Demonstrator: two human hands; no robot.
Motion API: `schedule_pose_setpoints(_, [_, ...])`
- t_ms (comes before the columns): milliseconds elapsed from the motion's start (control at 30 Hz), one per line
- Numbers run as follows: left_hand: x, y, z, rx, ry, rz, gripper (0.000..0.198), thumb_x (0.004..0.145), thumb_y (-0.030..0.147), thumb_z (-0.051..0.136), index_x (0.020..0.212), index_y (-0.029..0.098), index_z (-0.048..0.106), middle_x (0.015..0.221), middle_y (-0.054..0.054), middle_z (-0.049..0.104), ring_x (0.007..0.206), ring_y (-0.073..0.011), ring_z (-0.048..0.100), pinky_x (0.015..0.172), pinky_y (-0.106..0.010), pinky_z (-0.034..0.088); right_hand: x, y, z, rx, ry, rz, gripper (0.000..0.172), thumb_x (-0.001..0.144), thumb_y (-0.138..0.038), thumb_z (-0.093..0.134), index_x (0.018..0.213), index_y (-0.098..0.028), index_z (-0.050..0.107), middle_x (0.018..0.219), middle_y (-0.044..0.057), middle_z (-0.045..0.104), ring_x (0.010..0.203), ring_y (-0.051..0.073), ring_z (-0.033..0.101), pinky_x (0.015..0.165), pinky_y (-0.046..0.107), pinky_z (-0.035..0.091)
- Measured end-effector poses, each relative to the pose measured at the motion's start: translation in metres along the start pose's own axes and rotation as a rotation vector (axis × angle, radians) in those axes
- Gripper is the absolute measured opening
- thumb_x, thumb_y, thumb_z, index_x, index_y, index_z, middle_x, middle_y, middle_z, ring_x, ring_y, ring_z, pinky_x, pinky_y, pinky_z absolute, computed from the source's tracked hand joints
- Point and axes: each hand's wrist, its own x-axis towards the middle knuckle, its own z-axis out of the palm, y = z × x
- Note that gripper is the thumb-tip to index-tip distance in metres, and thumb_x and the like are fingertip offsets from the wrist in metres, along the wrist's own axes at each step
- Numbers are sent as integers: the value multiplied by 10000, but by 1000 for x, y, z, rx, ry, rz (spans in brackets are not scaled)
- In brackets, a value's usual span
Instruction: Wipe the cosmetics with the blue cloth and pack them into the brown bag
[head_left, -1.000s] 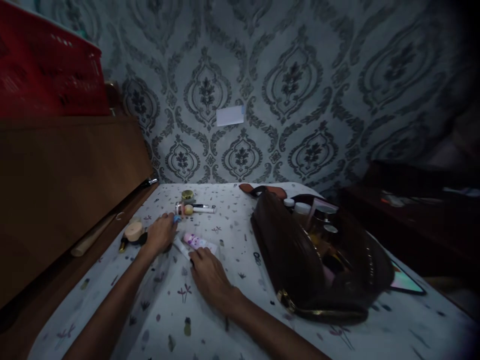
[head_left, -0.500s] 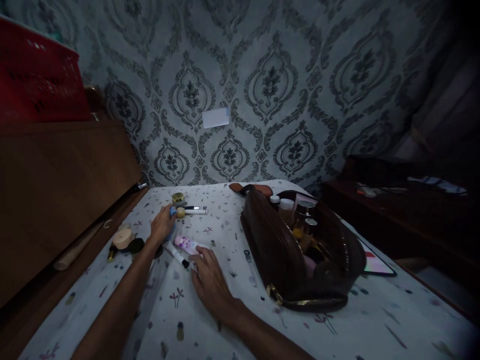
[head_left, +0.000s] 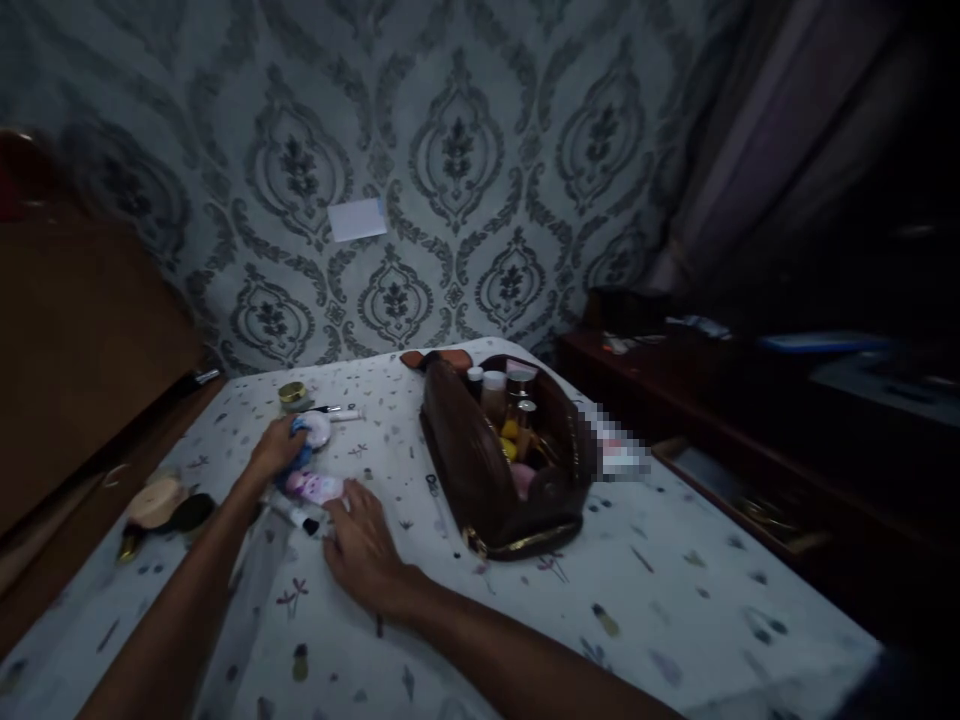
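Note:
My left hand [head_left: 276, 447] is closed around a blue item with a round white end [head_left: 316, 430]; its kind is partly hidden by my fingers. My right hand [head_left: 365, 548] has its fingers at the near right end of a pink patterned tube [head_left: 313, 488]. A white tube with a black cap [head_left: 298, 517] lies just below the pink one. Beyond my left hand stand a small jar with a gold lid [head_left: 292, 393] and a slim white pen-like stick [head_left: 345, 414]. To the right sits an open brown cosmetic bag [head_left: 469, 455] holding several bottles and jars.
At left lie a beige round container [head_left: 156, 498], a dark round lid [head_left: 193, 512] and a small gold-capped item [head_left: 129, 545]. An orange-brown object [head_left: 450, 358] rests behind the bag. A wooden panel [head_left: 82, 320] borders the left side; dark furniture [head_left: 600, 350] stands right of the patterned sheet.
The view has swung right, so everything sits further left in the picture. The item in my left hand now shows its round white end. My right hand stays at the pink tube.

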Motion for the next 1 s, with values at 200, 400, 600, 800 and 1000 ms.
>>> schedule_pose_setpoints(200, [7,15,1,48,-25,52,463,869,333,424,1245,119,590,1145,-167,680,1064,-324,655,887,-396,514,-1,-2,-10,-52,-9,-32,366,907,-295,533,1213,-98,579,1407,223,475,1366,347,383,1115,501,327])
schedule_pose_setpoints(400, [-31,48,-2,70,35,225,408,913,385,386,1252,234,555,1134,-92,685,988,-299,662,794,-376,513,1,-6,-19,-53,11,-20,318,881,-289,563,1130,-99,618,1238,182,563,1213,298,483,1051,430,403])
schedule_pose_setpoints(600, [-58,63,10,12,15,343,428,932,421,327,1199,234,605,1188,-80,679,1061,-271,637,870,-360,501,5,-8,-24,-71,-21,10,271,824,-276,611,1040,-117,651,1138,157,601,1120,285,527,991,400,442])
schedule_pose_setpoints(800, [-42,70,25,84,-23,318,544,934,493,318,1293,183,585,1240,-133,650,1145,-307,599,916,-403,492,6,-10,-29,-49,-27,39,237,835,-261,591,1020,-132,662,1073,132,647,1053,264,578,925,370,470])
schedule_pose_setpoints(1000, [-31,78,28,146,-145,288,587,926,537,310,1298,178,587,1132,-145,699,993,-310,670,795,-376,510,13,-2,-18,149,123,174,167,832,-232,583,972,-198,668,1033,79,684,1041,257,605,897,381,481])
